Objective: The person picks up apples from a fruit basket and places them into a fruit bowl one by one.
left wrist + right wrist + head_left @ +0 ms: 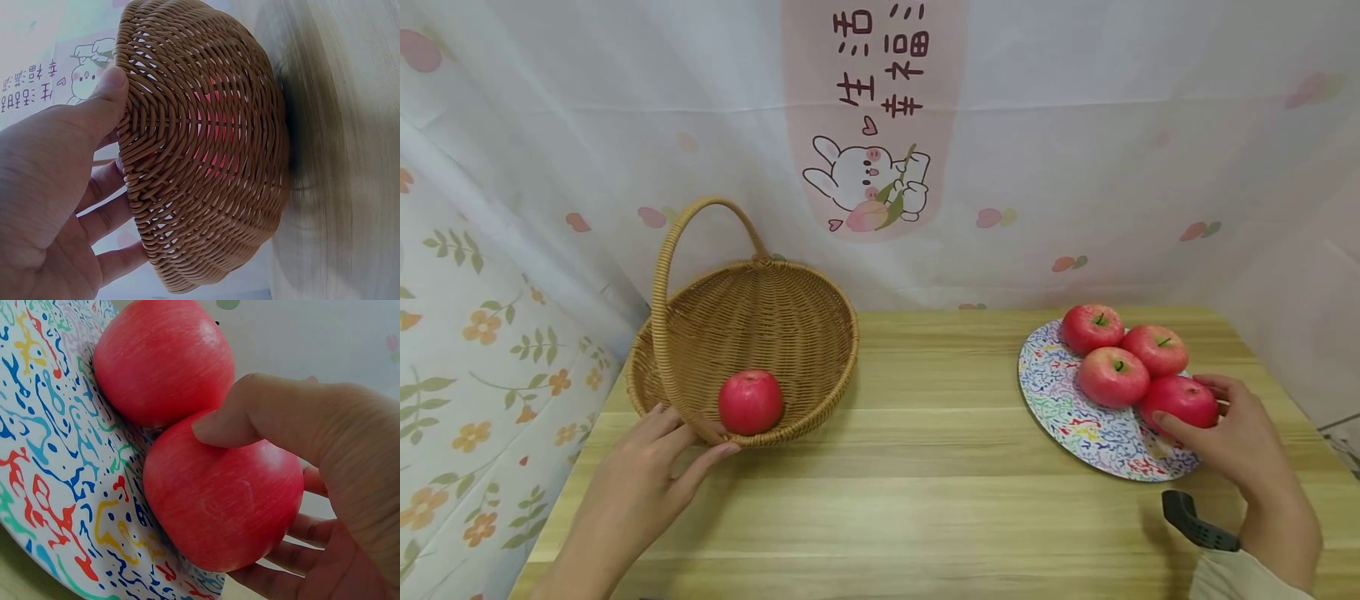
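Note:
A wicker basket (pixel 808 333) with a tall arched handle stands at the left, one red apple (pixel 751 402) inside it. My left hand (pixel 647 467) grips the basket's near rim at the handle's foot, thumb outside and fingers over the edge, as the left wrist view shows. At the right, my right hand (pixel 1243 429) holds a red apple (pixel 225 494) between thumb and curled fingers. That apple is at the right side of a round plate (pixel 1060 417) with a colourful squiggle pattern. Three more apples (pixel 1112 377) sit close together on the plate, beside the held one.
A light wood-grain table (pixel 925 467) lies under everything. Behind it hangs a white curtain (pixel 1037 167) with a rabbit print, and a floral cloth (pixel 482 400) covers the left side. A dark strap piece (pixel 1198 523) juts from the right wrist.

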`<state>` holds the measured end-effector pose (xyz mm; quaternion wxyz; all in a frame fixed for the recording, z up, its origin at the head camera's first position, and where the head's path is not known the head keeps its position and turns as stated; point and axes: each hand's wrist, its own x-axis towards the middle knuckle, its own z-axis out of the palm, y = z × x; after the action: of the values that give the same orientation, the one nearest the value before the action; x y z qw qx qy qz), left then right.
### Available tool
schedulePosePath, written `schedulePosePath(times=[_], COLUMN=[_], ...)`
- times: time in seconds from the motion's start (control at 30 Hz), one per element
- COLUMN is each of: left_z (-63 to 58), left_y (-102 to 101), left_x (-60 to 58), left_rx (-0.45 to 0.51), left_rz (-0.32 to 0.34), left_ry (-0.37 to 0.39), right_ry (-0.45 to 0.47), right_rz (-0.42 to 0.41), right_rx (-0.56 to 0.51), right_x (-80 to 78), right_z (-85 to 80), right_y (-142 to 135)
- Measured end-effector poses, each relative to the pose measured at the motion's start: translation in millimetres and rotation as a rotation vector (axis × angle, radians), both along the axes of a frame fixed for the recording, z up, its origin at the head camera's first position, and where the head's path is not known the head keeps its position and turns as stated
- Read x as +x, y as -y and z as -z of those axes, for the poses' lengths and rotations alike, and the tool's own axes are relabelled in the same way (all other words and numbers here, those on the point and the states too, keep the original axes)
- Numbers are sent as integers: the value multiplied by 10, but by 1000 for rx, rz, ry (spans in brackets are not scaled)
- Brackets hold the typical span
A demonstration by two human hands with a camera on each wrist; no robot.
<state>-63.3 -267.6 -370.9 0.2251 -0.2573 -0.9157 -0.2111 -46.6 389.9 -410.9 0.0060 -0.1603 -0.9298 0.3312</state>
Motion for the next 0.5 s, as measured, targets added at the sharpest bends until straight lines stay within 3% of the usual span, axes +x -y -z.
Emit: schedulePosePath(times=[0.5], left_z=[-14], left_y=[0], left_x=[3], left_rx=[0], left_rz=[9], left_ry=[-9], right_ry=[24], right_rz=[-30], right_rx=[-86], right_x=[9], right_z=[8], right_y=[-6])
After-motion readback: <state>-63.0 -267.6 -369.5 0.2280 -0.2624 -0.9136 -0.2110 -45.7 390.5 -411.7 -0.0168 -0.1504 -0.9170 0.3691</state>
